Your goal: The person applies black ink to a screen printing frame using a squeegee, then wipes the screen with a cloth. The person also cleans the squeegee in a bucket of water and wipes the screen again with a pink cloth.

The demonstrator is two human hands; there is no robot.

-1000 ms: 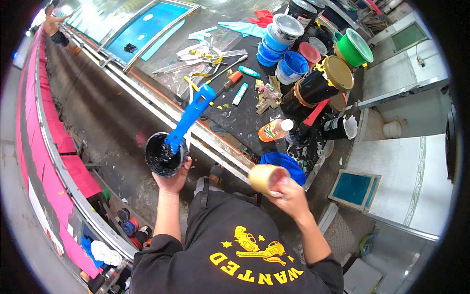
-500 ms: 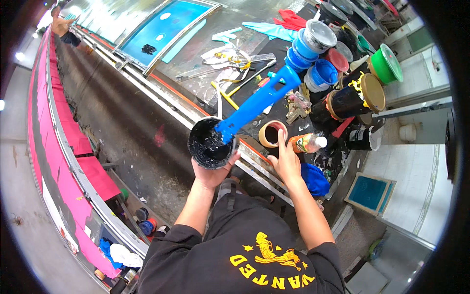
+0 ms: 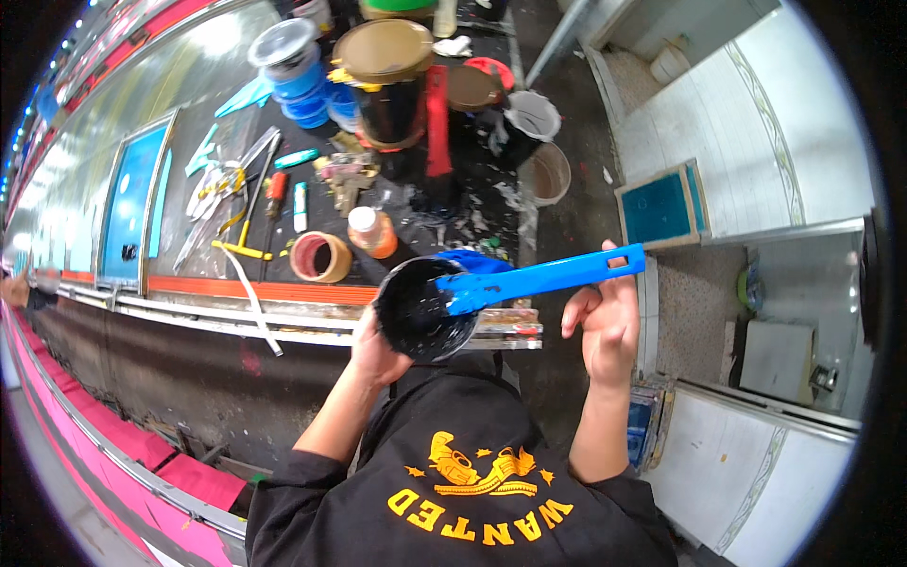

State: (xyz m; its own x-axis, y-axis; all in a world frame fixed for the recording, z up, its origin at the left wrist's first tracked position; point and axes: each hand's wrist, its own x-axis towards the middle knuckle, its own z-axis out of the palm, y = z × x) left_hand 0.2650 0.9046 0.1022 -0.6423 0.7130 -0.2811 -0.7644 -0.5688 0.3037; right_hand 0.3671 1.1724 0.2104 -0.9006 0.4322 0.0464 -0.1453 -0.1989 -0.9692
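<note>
My left hand (image 3: pixel 375 352) is wrapped round the side of a round tub (image 3: pixel 413 342) whose inside is coated with black ink. A blue plastic spatula (image 3: pixel 539 281) rests in the tub; its blade end is smeared with black, and its handle sticks out to the right over the rim. My right hand (image 3: pixel 609 331) is raised beside the handle's far end, fingers apart and loosely bent. One finger reaches up behind the handle's end, though no grip round it shows.
Ahead, a bench holds a tape roll (image 3: pixel 319 257), an orange-filled bottle (image 3: pixel 371 232), a yellow-handled squeegee tool (image 3: pixel 243 248) and a black bucket with a brown lid (image 3: pixel 383 57). Blue tubs (image 3: pixel 300 90) stand further left. A teal framed screen (image 3: pixel 658 208) leans at the right.
My view has swung right, toward the bench's end and the tiled wall. The tub and spatula came along in my left hand, the handle now pointing right. My right hand rose beside it.
</note>
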